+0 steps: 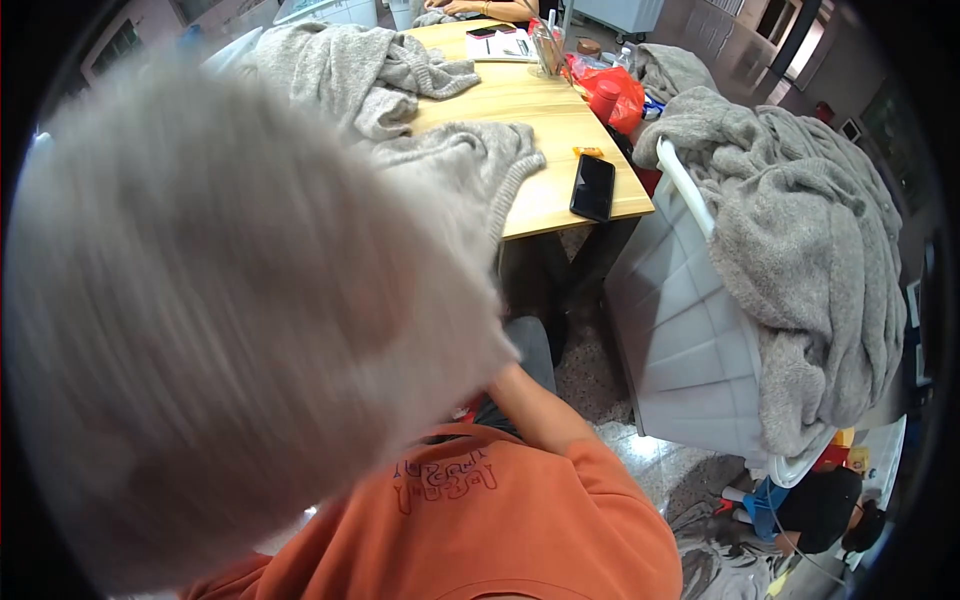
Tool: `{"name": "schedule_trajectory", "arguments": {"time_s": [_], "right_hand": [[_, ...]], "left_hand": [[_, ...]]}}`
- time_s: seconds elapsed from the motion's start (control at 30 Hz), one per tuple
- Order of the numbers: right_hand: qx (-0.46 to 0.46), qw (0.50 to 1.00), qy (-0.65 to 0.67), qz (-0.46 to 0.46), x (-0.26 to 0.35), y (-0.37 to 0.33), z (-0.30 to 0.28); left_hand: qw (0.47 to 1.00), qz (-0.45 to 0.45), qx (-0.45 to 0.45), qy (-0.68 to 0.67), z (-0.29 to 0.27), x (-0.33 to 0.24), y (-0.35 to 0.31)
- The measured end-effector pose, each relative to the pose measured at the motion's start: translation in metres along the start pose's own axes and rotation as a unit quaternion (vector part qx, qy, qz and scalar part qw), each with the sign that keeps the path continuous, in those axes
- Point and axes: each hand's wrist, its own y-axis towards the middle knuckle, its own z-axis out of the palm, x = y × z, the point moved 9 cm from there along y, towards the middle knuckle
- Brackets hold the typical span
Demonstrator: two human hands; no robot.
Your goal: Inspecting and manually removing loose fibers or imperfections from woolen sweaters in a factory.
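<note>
A grey knitted garment (250, 330), smeared by motion, is raised close to me and fills most of the left side of the head view. My right forearm (540, 400) reaches up to the garment's lower right edge. My right hand is hidden by the cloth, so its fingers do not show. Nothing of my left hand or forearm can be seen; the garment covers that side. Behind it, more grey knitwear (500, 160) with a ribbed edge lies on the wooden table (550, 110). Another grey knit piece (340, 70) is heaped farther back.
Near the table's right corner lies a black phone (593, 187) beside a small orange packet (588, 152). To the right stands a pale plastic bin (690, 340) piled with grey knitwear (800, 240). A red bag (625, 95) is beyond. Other people sit across the table and at lower right.
</note>
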Motion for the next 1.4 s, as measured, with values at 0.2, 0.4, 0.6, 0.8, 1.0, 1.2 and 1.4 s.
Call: {"name": "schedule_trajectory", "arguments": {"time_s": [0.2,0.4,0.6,0.8,1.0,1.2,1.4], "right_hand": [[-0.019,0.888,-0.340,-0.309,0.063,-0.056,0.057],[0.176,0.731,-0.659,-0.016,-0.039,-0.047,0.069],[0.121,0.793,-0.585,-0.117,-0.044,-0.070,0.069],[-0.038,0.886,-0.333,-0.320,0.031,-0.102,0.046],[0.134,0.404,-0.781,-0.457,0.043,-0.102,0.096],[-0.032,0.447,-0.881,-0.150,0.029,-0.015,-0.070],[-0.013,0.372,-0.907,-0.196,-0.011,0.001,-0.115]], "left_hand": [[0.987,-0.060,0.103,-0.105,-0.008,0.311,-0.061],[0.890,-0.019,0.202,-0.408,0.085,0.154,-0.048],[0.775,0.171,0.443,-0.418,0.146,0.011,-0.024],[0.859,0.288,0.146,-0.397,0.118,-0.019,-0.058],[0.744,0.128,0.224,-0.616,0.099,0.009,-0.041],[0.783,0.321,0.328,-0.420,0.202,-0.001,-0.032],[0.850,0.286,0.358,-0.261,0.263,-0.069,0.027]]}}
